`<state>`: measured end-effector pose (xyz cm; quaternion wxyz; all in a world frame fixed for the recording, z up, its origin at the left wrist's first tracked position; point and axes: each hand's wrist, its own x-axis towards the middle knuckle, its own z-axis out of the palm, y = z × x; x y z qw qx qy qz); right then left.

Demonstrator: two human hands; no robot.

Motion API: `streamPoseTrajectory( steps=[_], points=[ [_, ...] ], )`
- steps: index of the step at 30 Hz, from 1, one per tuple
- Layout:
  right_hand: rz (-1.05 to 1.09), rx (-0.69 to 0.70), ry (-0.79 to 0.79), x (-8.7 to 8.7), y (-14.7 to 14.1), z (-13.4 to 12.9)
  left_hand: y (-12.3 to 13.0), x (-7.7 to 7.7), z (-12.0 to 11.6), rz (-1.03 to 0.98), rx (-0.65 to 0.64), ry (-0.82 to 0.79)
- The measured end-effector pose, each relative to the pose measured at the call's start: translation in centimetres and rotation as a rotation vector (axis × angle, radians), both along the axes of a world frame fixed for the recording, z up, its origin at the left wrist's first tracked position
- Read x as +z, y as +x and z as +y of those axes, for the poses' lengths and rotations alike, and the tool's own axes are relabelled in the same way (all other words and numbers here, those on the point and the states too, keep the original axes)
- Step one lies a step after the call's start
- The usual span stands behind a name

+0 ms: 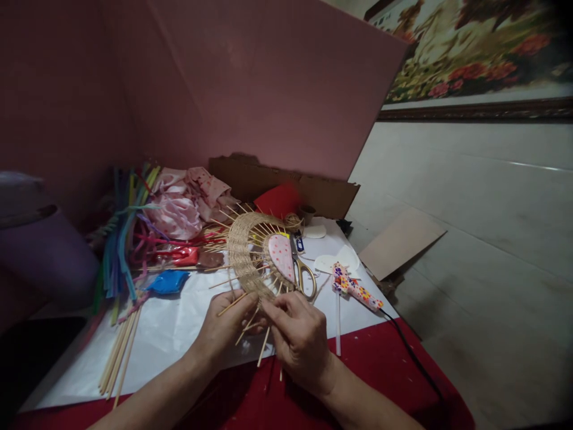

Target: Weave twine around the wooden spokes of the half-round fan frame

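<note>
A half-ring of tan twine (242, 257) is woven over thin wooden sticks that fan out from a pink, red-dotted half-disc (281, 255). My left hand (226, 325) grips the lower end of this weaving, thumb on top, with stick ends poking out past the fingers. Close beside it, my right hand (299, 334) is closed in a pinch at the weaving's lower edge; what lies between the fingertips is hidden. Gold-handled scissors (306, 280) rest just behind my right hand, partly under the fan.
A flowered glue gun (358, 289) with a black cord lies at right. Loose sticks (120, 352), a blue packet (169, 282), pipe cleaners (117, 251) and pink fabric (179, 203) are at left. Cardboard (331, 200) stands behind. White sheeting (188, 334) covers part of the red tabletop (376, 370).
</note>
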<state>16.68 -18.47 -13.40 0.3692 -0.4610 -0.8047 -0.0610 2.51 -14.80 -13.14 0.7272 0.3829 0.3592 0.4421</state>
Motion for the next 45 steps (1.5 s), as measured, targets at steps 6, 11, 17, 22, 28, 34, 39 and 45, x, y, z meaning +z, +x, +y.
streamPoseTrajectory(
  steps=[6,11,17,22,28,34,39,45],
  points=[
    [-0.082,0.049,0.060,0.3,-0.1,-0.1,0.0,-0.6,0.1,-0.035,-0.002,0.033],
    [0.087,0.016,0.044,0.3,0.4,0.1,0.1,0.6,0.0,0.013,0.032,-0.020],
    [0.356,-0.086,0.026,0.4,0.8,0.6,-0.4,1.7,0.1,0.114,0.135,-0.061],
    [0.302,-0.159,-0.078,0.6,0.7,0.5,-1.1,1.9,0.5,0.108,-0.001,-0.117],
    [0.254,-0.154,-0.115,0.8,0.8,0.7,-2.6,3.1,1.3,0.126,-0.366,-0.094],
    [0.191,-0.082,-0.159,0.9,0.8,0.7,-3.5,3.0,2.1,0.106,-0.439,-0.099],
    [0.204,-0.155,-0.186,0.9,0.9,0.8,-3.0,3.4,1.5,0.171,-0.410,-0.016],
    [0.336,-0.354,-0.376,0.2,1.6,1.7,-2.5,3.1,1.3,0.249,-0.265,0.072]
  ],
)
